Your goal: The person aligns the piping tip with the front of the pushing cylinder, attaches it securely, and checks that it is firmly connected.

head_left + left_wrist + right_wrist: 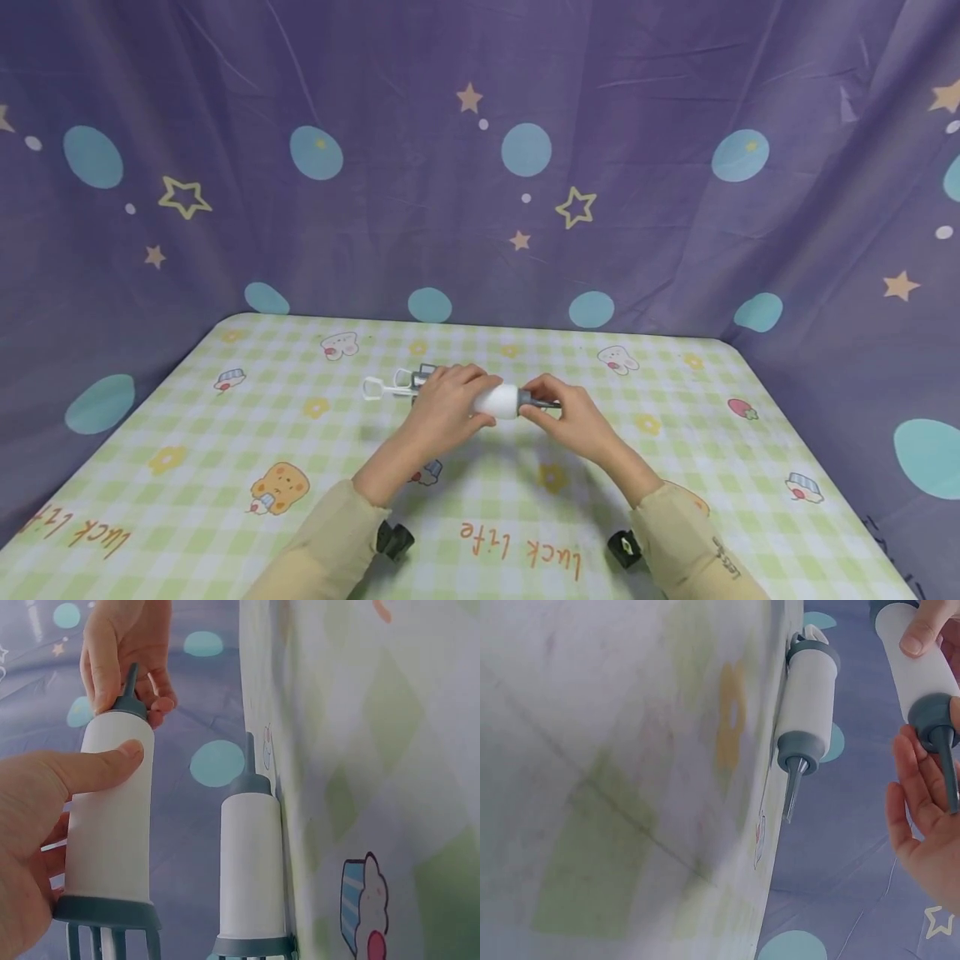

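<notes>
Above the table a white icing syringe with grey-blue ends is held sideways between both hands. My left hand grips its barrel, the thumb lying across the white surface. At the right end my right hand holds the grey nozzle cap between thumb and fingers, and the thin nozzle points to the right. A white plunger handle sticks out to the left. Behind the held one, a second icing syringe lies on the table, mostly hidden by my left hand in the head view.
The table carries a green and white checked cloth with printed cartoons. A purple curtain with stars and dots hangs behind and at both sides. Dark wrist devices sit at both sleeves.
</notes>
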Action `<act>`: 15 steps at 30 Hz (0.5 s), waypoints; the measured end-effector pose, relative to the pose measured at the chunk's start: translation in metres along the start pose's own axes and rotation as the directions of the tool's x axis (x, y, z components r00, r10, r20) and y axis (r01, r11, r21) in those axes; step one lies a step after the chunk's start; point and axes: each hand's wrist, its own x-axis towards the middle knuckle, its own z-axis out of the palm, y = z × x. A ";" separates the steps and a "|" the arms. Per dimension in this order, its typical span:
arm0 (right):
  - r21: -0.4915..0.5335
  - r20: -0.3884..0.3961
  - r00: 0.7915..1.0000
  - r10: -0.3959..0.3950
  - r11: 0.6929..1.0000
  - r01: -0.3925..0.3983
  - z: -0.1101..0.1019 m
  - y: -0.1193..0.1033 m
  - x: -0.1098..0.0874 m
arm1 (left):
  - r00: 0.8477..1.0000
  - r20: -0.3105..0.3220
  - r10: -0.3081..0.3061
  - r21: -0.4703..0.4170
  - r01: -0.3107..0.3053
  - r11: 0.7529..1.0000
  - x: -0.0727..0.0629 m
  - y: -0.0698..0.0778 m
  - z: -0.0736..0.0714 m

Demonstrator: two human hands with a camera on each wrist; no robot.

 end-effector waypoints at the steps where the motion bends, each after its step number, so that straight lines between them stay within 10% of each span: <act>1: 0.009 0.001 1.000 0.012 1.000 -0.012 0.000 0.000 0.000 | 1.000 -0.010 0.004 0.010 -0.004 1.000 0.000 0.000 0.000; 15: 0.099 0.032 0.993 0.111 0.989 -0.113 0.001 -0.002 -0.001 | 0.998 -0.057 0.011 0.084 -0.007 0.996 -0.003 0.001 0.010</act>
